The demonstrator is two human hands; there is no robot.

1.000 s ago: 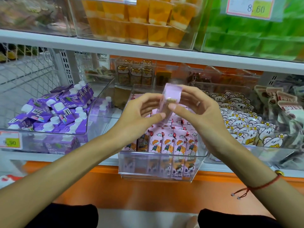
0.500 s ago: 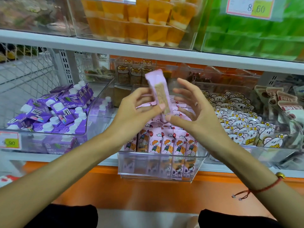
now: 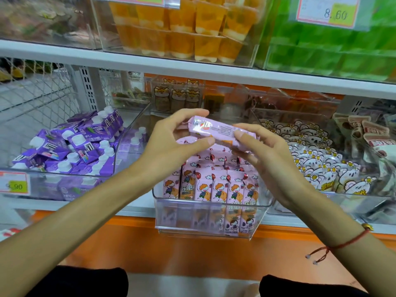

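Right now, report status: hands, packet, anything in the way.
Left hand and right hand both pinch the pink packet, lying sideways above the clear bin. Bin packed with upright packets. Nothing blocking.

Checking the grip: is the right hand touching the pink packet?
Touching. The head view shows the right hand pinching one end of the pink packet.

purple cartons (image 3: 85, 144) left of my left hand (image 3: 171, 144), flower packets (image 3: 321, 168) right of my right hand (image 3: 272, 161), orange cups (image 3: 192, 28) above.
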